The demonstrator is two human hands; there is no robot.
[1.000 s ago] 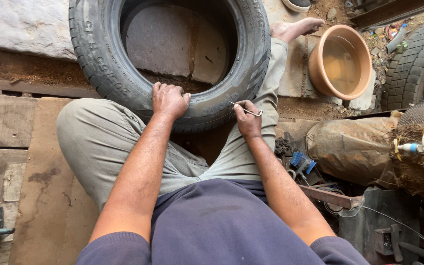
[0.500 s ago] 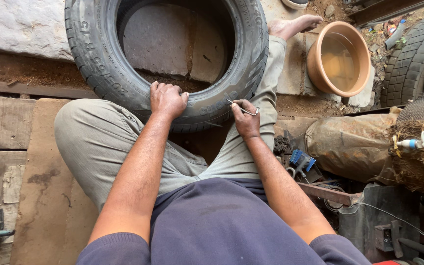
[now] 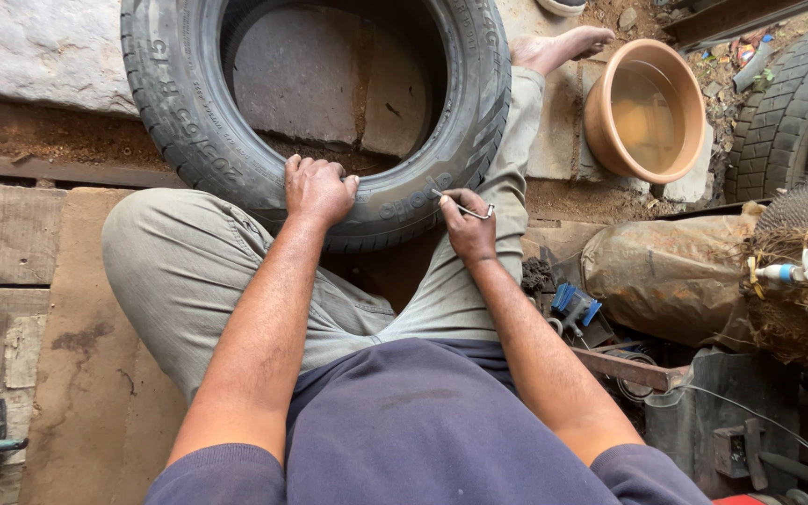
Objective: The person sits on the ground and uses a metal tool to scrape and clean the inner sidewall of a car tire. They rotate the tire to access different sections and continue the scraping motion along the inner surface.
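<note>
both hands are on the tyre (image 3: 236, 140) that stands on edge between the person's knees. left hand (image 3: 318, 190) is curled over the lower sidewall, fingers clenched on the rubber and pinning it against the leg. right hand (image 3: 468, 227) pinches a thin metal tool (image 3: 465, 208), its tip laid against the sidewall just beside the tread edge, close to the left hand but apart from it. a clay bowl (image 3: 645, 110) holding cloudy water sits on the ground to the right, near the bare foot (image 3: 563, 47), with a second tyre (image 3: 792, 103) beyond it. a dusty sack (image 3: 670, 276) and a small blue tool (image 3: 572, 307) lie near the right knee.

my reading of the risks: the tool is slim and held only by fingertips, so a hard push could make it skid across the curved rubber toward the left hand's knuckles. the tyre rests on its tread and is steadied by one hand and a leg only; a sideways shove could roll it off toward the bowl and tip the water. whether the tip is seated in the rubber cannot be told.
</note>
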